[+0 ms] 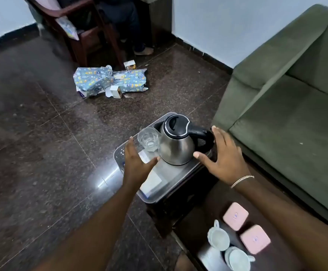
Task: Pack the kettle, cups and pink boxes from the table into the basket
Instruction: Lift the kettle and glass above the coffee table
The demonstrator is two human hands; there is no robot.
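Kettle (175,143) and a glass (149,139) sit in the basket (167,190); cups (219,238), pink boxes (235,216) remain on the table (202,218); both hands, left hand (137,163) and right hand (224,155), spread empty

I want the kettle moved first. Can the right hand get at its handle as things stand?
Probably yes. The right hand is open right beside the kettle, its fingers at the black handle, with nothing between them. The glass stands on the kettle's other side.
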